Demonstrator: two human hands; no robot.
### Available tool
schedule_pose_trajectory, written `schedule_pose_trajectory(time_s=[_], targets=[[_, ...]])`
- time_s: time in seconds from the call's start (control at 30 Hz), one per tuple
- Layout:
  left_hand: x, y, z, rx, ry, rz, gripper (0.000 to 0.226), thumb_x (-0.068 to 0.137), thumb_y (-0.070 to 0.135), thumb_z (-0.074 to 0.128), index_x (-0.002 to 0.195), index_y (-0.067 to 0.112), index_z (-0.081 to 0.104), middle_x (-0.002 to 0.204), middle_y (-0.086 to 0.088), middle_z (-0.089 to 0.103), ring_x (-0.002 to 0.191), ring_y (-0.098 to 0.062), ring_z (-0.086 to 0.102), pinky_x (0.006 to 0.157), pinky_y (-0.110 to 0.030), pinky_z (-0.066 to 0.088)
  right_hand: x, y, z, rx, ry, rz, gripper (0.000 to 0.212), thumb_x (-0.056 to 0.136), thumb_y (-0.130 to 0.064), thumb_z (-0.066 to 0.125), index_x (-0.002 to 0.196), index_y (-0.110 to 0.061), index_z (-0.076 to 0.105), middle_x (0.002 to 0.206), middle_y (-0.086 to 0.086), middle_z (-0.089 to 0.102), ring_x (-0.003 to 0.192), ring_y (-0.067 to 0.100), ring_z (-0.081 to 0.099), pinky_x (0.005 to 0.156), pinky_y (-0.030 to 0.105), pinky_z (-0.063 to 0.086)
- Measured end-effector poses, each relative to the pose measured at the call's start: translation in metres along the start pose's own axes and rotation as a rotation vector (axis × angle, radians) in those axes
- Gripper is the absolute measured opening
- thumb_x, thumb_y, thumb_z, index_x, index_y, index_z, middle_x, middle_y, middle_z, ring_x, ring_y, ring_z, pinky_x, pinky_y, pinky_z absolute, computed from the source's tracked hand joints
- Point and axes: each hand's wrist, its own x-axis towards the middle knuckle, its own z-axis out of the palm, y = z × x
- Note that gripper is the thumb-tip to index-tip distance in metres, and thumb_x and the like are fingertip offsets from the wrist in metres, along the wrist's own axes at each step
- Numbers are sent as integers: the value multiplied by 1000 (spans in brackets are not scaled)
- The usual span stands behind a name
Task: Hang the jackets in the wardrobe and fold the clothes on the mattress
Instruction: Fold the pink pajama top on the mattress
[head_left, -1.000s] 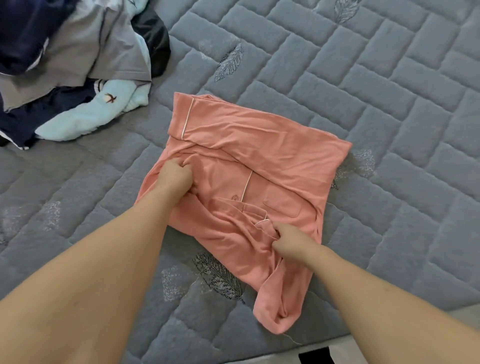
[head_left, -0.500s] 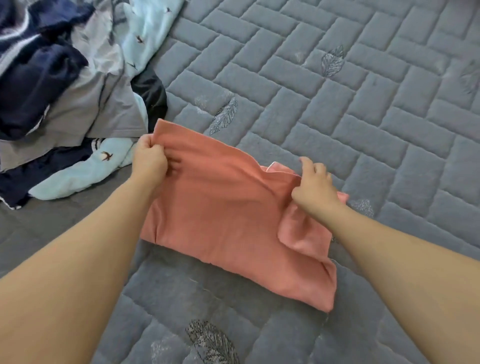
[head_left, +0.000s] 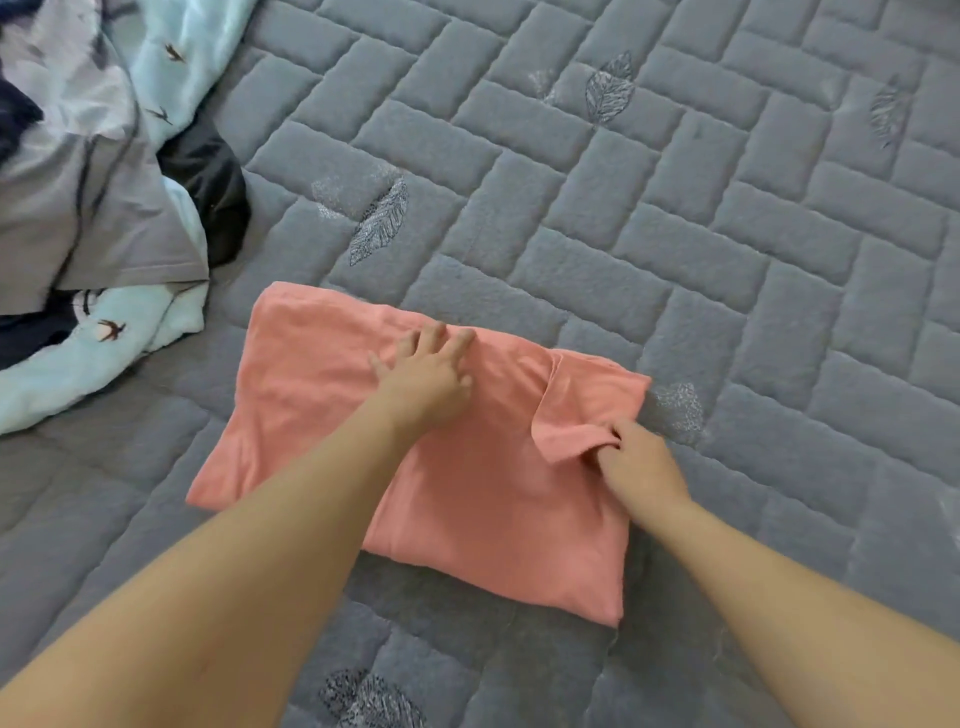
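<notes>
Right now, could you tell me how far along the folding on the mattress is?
The pink garment already lies folded into a compact rectangle on the mattress. In hand: the left hand presses it flat while the right hand pinches a loose flap. Left: the unfolded pile of clothes at far left.

A grey quilted mattress (head_left: 675, 234) fills the view, stitched in brick-like blocks with embroidered leaves (head_left: 379, 223), under soft even light.

Mattress (head_left: 675, 234) lay bare beyond and right of the folded pink garment (head_left: 467, 493). Heap of unfolded clothes (head_left: 104, 208) blocked the far left; a narrow bare strip separated heap from garment.
</notes>
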Motion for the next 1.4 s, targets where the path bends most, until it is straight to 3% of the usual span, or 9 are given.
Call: schedule_pose_trajectory(time_s=[0.1, 0.2, 0.4, 0.5, 0.67, 0.87, 1.03, 1.17, 1.4], targets=[[1, 0, 11, -25, -17, -44, 63, 93, 53, 36, 150, 49, 7, 163, 13, -2, 151, -19, -9, 107, -78, 0, 23, 4, -14, 564, 146, 334, 19, 92, -12, 47, 76, -13, 58, 72, 0, 55, 74, 22, 48, 59, 32, 33], [-1, 1, 16, -49, -2, -58, 65, 93, 58, 34, 151, 49, 5, 164, 15, -6, 150, -16, -14, 107, -77, -2, 42, 12, -21, 696, 231, 494, 17, 97, -25, 48, 95, -14, 60, 80, 2, 56, 79, 23, 50, 68, 30, 40], [-11, -17, 22, -155, 135, -200, 66, 95, 61, 34, 153, 44, 8, 164, 11, -5, 151, -16, -9, 110, -73, 2, 52, 12, 1, 517, 187, 357, 23, 96, -30, 56, 103, -9, 58, 100, 10, 61, 97, 31, 58, 90, 42, 47], [-13, -45, 21, -236, 217, -386, 69, 92, 65, 32, 152, 45, 4, 164, 11, -7, 151, -22, -7, 109, -72, 1, 51, 7, 4, 518, 357, 396, 18, 100, -26, 47, 99, -9, 55, 106, 15, 62, 102, 35, 58, 87, 38, 41], [-26, -120, 20, -192, 201, -672, 69, 90, 67, 14, 154, 45, -2, 164, 10, -11, 151, -21, -13, 108, -75, -2, 27, -18, 18, 34, 551, 297, 60, 90, -27, 59, 145, -10, 38, 149, 17, 33, 135, 37, 36, 110, 45, 27], [-78, -150, 30, -241, 374, -702, 68, 92, 42, 47, 150, 19, 21, 152, -19, 26, 137, -42, 28, 108, -61, 25, 14, -95, 83, -528, -31, -471, 83, 97, -56, 38, 157, -19, -5, 163, 10, -15, 150, 27, -15, 120, 46, -13], [-117, -163, 33, -336, 352, -769, 49, 75, 14, 59, 122, 10, 43, 121, -15, 49, 114, -40, 45, 97, -51, 36, 29, -158, 120, -602, -150, -452, 88, 95, -67, 30, 154, -22, -16, 159, 11, -28, 146, 31, -28, 115, 52, -19], [-132, -207, 31, -496, 222, -695, 9, 81, 9, 52, 82, 10, 43, 79, -6, 54, 73, -29, 52, 60, -36, 35, 42, -199, 139, -609, -206, -439, 89, 93, -71, 29, 153, -28, -20, 160, 10, -27, 146, 32, -27, 115, 52, -19], [-129, -251, 18, -928, 148, -589, 27, 87, 1, 43, 95, 26, 52, 80, -7, 68, 55, -10, 60, 56, -28, 45, 64, -248, 171, -608, -146, -427, 95, 91, -73, 27, 154, -17, -17, 163, 13, -15, 150, 31, -14, 118, 55, -13]])
